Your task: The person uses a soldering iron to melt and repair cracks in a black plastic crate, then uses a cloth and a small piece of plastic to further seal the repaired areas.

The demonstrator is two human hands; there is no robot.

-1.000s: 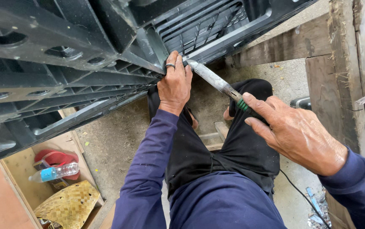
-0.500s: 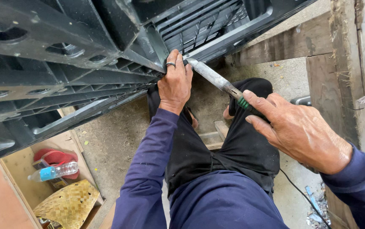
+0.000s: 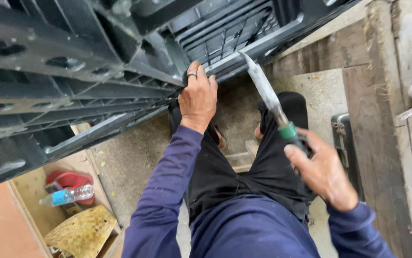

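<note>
1. Down at the lower left, a wooden box holds a plastic bottle with a blue label, something red behind it and a woven mat; none of this has shifted over the last second.
2. Above it, the black plastic pallet leans tilted across the upper left of the view, its ribbed underside showing, much as it stood a second ago.
3. At the pallet's lower corner, the left hand is clenched over a rib just as before, a ring on one finger, steadying the pallet.
4. Right of that hand, the metal tool has changed most: a second ago its tip lay against the rib just beside the left fingers; now the blade is swung up steeper, with the tip on the pallet's edge bar further right, apart from the fingers.
5. Lower right, the right hand has drawn back toward the body and grasps the tool's dark handle below its green collar.
6. My reading: the work has moved to a new spot on the edge.
7. At far right, a dark case lies on the ground beside wooden boards.
</note>
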